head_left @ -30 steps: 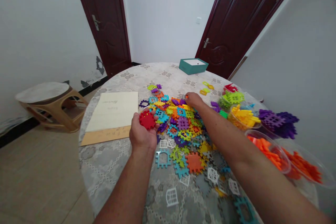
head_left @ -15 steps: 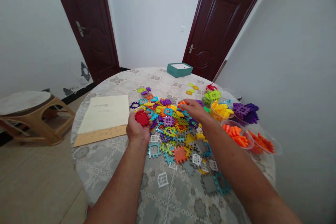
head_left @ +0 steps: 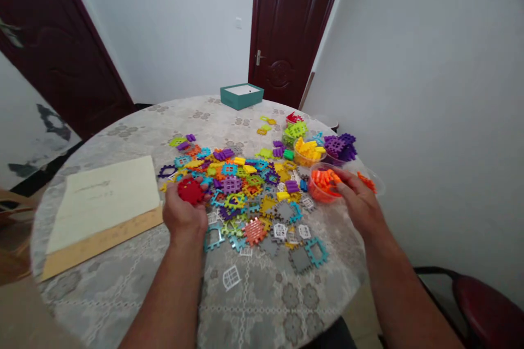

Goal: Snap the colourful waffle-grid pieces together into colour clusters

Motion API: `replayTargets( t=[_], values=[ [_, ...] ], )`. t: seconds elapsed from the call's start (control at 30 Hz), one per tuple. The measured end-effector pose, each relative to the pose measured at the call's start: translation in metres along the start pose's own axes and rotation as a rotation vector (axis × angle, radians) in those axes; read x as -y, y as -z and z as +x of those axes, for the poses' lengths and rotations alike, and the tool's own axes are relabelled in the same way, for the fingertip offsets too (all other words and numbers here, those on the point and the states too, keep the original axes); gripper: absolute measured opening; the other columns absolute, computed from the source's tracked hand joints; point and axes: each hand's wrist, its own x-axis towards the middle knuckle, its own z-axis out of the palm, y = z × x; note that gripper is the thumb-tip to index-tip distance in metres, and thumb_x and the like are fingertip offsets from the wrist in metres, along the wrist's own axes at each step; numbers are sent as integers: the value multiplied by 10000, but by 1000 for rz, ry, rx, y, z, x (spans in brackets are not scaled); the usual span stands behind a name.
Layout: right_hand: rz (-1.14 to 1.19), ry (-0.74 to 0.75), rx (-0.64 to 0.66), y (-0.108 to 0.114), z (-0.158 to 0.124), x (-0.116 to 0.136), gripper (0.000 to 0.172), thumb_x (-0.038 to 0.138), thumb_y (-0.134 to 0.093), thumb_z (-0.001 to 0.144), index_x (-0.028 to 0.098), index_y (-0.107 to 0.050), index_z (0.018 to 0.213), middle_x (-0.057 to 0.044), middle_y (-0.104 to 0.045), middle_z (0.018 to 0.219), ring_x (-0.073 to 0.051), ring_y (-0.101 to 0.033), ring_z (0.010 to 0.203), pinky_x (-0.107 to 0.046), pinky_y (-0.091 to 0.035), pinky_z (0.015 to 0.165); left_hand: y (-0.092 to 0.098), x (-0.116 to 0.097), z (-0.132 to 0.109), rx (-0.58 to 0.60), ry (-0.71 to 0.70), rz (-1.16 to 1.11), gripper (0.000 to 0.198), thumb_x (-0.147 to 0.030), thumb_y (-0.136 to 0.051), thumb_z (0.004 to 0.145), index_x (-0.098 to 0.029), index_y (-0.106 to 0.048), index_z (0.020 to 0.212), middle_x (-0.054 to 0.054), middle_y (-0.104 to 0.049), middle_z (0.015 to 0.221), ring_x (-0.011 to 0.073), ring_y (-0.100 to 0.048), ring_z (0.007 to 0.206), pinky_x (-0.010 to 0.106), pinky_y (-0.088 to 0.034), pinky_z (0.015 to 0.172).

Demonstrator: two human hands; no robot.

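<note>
My left hand is closed around red toothed building pieces, held at the left edge of a loose heap of building pieces. At the right, my right hand reaches over the rim of a clear bowl holding orange building pieces. Its thumb and fingers are apart beside these pieces, and part of the fingers is hidden. White window pieces and grey and turquoise square pieces lie on the near side of the heap.
More bowls hold yellow pieces, lime pieces and purple pieces along the right side. A green box stands at the back. Cream paper on cardboard lies left. A dark red chair stands lower right.
My right hand has moved right from the heap, with orange pieces at its fingers, to the orange bowl. The view has turned right. My left hand still holds the red pieces.
</note>
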Motion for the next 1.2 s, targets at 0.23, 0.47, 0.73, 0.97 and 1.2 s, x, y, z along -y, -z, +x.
replayTargets(
  t=[0.23, 0.47, 0.73, 0.97, 1.2],
  values=[
    [-188, -42, -299, 26, -16, -27, 482, 471, -641, 952, 228, -662, 1368, -137, -659, 1405, -300, -657, 1224, -478, -563, 1021, -3, -2, 9, 6, -55, 70, 404, -428, -380, 952, -148, -669, 926, 94, -698, 866, 199, -618, 632, 272, -433, 442],
    [-284, 30, -255, 17, -33, -31, 406, 415, -646, 957, 226, -680, 1315, -150, -706, 1316, -323, -634, 1261, -538, -487, 1107, -9, 0, 9, -2, -144, 93, 318, -360, -412, 919, -166, -656, 858, 84, -691, 796, 231, -607, 654, 282, -440, 420],
    [-401, 189, -77, -3, 4, -11, 255, 271, -593, 978, 201, -694, 1201, -139, -720, 1249, -311, -615, 1239, -514, -412, 1151, -12, 0, 9, -24, -155, 142, 347, -347, -376, 950, -176, -646, 813, 67, -656, 766, 218, -588, 655, 253, -428, 388],
    [-350, 289, -233, -17, 11, -26, 255, 228, -538, 1007, 203, -700, 1203, -130, -672, 1342, -278, -580, 1295, -500, -437, 1153, -8, -2, 18, -70, -145, 168, 282, -289, -381, 918, -183, -619, 812, 54, -681, 771, 218, -613, 605, 277, -448, 373],
    [-304, 352, -309, -15, -37, -34, 195, 167, -558, 992, 218, -723, 1082, -96, -744, 1122, -261, -653, 1130, -494, -509, 1047, -7, -6, 14, -17, -139, 132, 337, -288, -372, 917, -154, -670, 835, 60, -682, 776, 203, -633, 621, 268, -461, 404]
  ],
)
